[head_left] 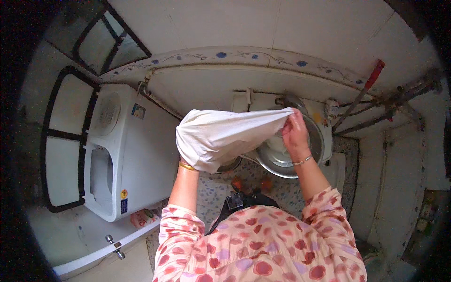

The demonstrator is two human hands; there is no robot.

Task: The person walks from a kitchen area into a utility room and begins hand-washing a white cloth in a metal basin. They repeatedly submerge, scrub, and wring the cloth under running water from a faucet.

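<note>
A white cloth is stretched sideways in front of me, a soft, wrinkled garment or bag whose exact kind I cannot make out. My right hand pinches its narrow end, pulling it taut. The wide end drapes over my left hand, leaving only the left wrist with a yellow bangle in sight; its fingers are hidden under the fabric. Below and behind my right hand is a round metal basin, with something pale inside it.
At the left stands a white twin-tub washing machine, its near tub uncovered. A red-handled tool leans by the pipes at the right. A white container is behind the basin. Speckled tiles cover the floor.
</note>
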